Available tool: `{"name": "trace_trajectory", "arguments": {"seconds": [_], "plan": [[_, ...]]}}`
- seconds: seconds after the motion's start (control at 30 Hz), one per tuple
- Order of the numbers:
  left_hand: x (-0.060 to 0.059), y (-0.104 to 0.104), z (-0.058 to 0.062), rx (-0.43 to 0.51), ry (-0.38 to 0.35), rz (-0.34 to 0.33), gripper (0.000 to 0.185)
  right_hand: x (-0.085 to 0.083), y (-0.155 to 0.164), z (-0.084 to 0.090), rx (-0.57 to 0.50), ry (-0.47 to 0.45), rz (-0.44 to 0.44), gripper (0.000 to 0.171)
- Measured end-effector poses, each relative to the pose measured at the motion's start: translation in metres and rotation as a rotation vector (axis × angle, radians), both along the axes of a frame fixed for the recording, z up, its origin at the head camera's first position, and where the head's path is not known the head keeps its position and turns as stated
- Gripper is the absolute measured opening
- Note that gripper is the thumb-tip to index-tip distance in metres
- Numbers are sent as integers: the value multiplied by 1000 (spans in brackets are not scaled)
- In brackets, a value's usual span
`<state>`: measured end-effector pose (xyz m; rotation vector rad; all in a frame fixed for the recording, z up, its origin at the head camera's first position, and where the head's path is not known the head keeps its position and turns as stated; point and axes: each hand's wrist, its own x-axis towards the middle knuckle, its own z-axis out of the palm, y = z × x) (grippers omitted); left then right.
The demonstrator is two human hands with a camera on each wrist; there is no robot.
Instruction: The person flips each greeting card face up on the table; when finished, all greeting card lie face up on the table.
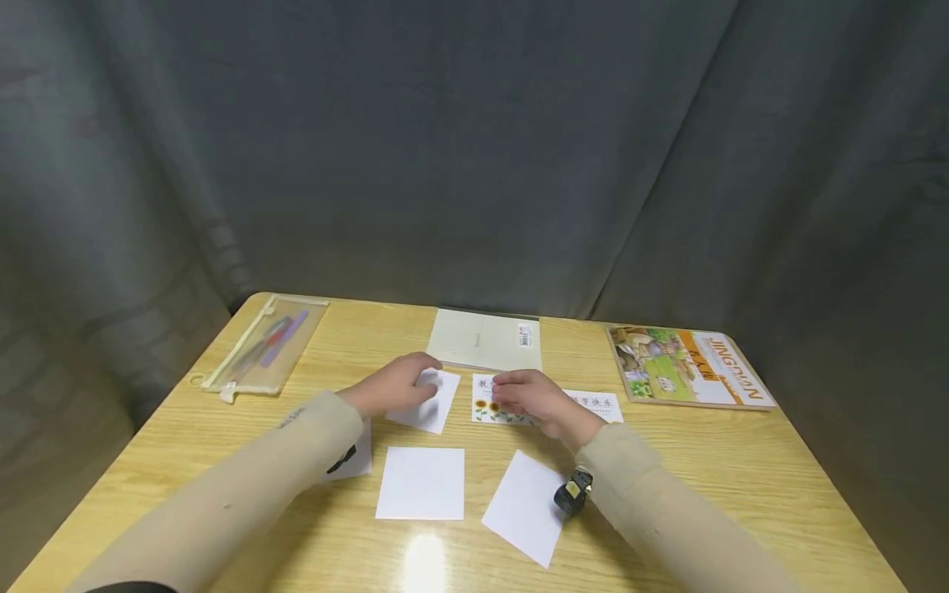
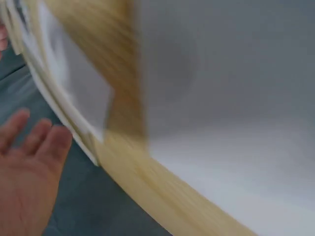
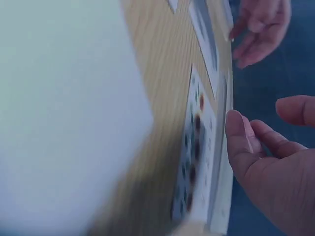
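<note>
While the sunflower card (image 1: 485, 408) and a white card (image 1: 437, 410) lie flat below mid-frame, probably for easy reach, your left hand (image 1: 396, 385) has loosely spread fingers, your right hand (image 1: 541, 399) gently curved ones, neither pinching anything.

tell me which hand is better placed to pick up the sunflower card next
Right, probably: the right hand is at the sunflower card, while the left hand is at a plain white card farther left.
</note>
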<state>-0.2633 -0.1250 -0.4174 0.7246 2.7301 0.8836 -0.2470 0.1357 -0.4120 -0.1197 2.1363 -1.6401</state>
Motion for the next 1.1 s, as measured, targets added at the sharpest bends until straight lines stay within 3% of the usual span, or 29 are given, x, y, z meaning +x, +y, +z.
{"name": "trace_trajectory", "arguments": {"seconds": [0.1, 0.2, 0.3, 0.43, 0.6, 0.8, 1.1], "plan": [[6, -11, -2, -136, -38, -125, 51, 0, -16, -6, -84, -54, -51, 39], [14, -11, -4, -263, -107, -196, 57, 1, -31, -10, -151, -131, -109, 39], [22, -3, -5, -359, -135, -197, 59, 3, -43, -12, -211, -197, -151, 41], [30, 13, -6, -398, -123, -138, 58, 4, -56, -12, -248, -225, -196, 40], [33, 22, -7, -391, -120, -64, 58, 1, -68, -11, -236, -220, -211, 39], [29, 19, -8, -334, -153, -54, 58, 0, -68, -10, -216, -233, -244, 38], [30, 10, -3, -210, -182, -18, 57, -1, -74, -25, -403, -197, -316, 31]]}}
